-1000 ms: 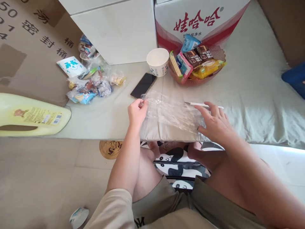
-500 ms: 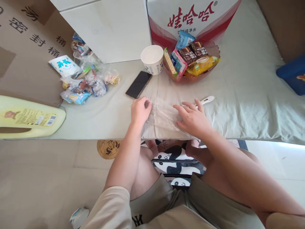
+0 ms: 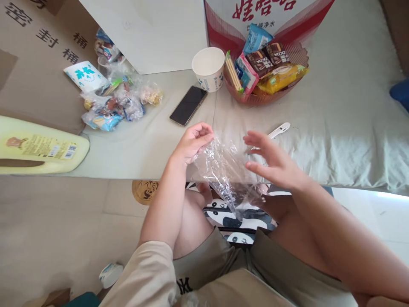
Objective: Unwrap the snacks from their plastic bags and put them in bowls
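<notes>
One clear plastic bag (image 3: 217,164) is hanging at center frame, its lower end extending below the front edge of the cloth-covered surface (image 3: 137,149). The left hand (image 3: 195,143) is pinching its upper left end. The right hand (image 3: 274,161) is hovering just right, thumb and fingers wide apart; contact with the bag is unclear. A white-handled knife (image 3: 280,129) is lying right of center.

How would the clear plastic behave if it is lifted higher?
The clear plastic is probably floppy, since it hangs in creases below the left hand. It is likely very light, being thin enough to see through.
</notes>
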`<state>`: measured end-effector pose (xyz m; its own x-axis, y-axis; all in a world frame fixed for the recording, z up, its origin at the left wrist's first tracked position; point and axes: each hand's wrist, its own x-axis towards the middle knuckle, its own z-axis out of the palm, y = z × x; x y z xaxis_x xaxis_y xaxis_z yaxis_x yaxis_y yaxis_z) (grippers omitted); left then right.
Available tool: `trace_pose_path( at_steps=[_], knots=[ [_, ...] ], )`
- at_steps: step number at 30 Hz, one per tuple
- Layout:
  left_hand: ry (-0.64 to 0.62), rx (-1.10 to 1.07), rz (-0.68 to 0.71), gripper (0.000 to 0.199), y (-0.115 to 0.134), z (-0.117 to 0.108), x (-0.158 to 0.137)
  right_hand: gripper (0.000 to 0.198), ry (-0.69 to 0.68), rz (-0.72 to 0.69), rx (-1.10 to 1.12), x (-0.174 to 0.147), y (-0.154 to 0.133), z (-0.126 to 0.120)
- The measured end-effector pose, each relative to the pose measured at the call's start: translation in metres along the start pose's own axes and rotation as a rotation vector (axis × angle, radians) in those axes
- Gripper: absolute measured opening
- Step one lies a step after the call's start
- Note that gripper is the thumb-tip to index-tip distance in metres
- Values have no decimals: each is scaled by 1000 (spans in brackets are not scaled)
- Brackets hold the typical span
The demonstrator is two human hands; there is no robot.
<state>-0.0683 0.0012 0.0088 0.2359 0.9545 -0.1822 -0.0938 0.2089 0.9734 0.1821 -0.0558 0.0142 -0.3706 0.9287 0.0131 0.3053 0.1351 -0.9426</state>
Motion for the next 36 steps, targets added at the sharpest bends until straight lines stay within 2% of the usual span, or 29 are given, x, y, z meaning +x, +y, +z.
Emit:
trace_pose_path(
  at_steps=[2, 3, 5, 7, 9, 10, 11, 14, 16, 19, 21, 23, 26, 28, 30, 32, 34, 36],
  knots=[
    [-62, -12, -35, 31, 2, 8, 2, 84, -148, 109, 112, 3, 1, 13],
    [-72, -29, -43, 31, 3, 10, 3, 78, -243, 168, 141, 4, 2, 20],
    [-41, -119, -31, 30, 8, 10, 4, 47, -387, 259, 180, 6, 2, 30],
    [54, -254, 20, 31, 11, 8, 4, 20, -420, 284, 259, 6, 0, 34],
    [134, -346, 67, 39, 10, 7, 1, 16, -326, 270, 363, 8, -1, 34],
    [127, -355, 61, 45, 8, 9, 0, 18, -245, 262, 401, 9, -2, 33],
    [76, -344, 30, 51, 5, 12, -2, 20, -163, 259, 414, 11, -3, 32],
    [-193, -216, -136, 64, -8, 25, -7, 29, 20, 258, 396, 16, -2, 29],
    [-227, -86, -199, 57, -14, 32, -9, 32, 33, 257, 406, 19, 1, 27],
    [-119, 57, -205, 36, -12, 34, -9, 37, 28, 254, 399, 19, 4, 23],
    [-134, 56, -188, 31, -7, 30, -9, 37, 65, 220, 386, 16, 5, 19],
    [-168, -8, -153, 27, -2, 25, -10, 28, 116, 165, 436, 14, 5, 15],
    [-135, -92, -133, 18, -1, 18, -8, 21, 122, 106, 558, 14, 5, 7],
    [-92, -66, -149, 30, -6, 15, -3, 30, 66, 101, 567, 16, 6, 0],
    [-36, 29, -139, 42, -12, 16, 3, 47, 49, 137, 479, 18, 8, -4],
    [12, 172, -72, 41, -18, 18, 7, 58, 88, 213, 294, 20, 10, -6],
    [31, 261, 29, 30, -20, 22, 7, 47, 144, 258, 90, 20, 11, -5],
    [46, 200, 117, 27, -18, 25, 5, 25, 192, 217, -9, 18, 12, -2]
  ],
)
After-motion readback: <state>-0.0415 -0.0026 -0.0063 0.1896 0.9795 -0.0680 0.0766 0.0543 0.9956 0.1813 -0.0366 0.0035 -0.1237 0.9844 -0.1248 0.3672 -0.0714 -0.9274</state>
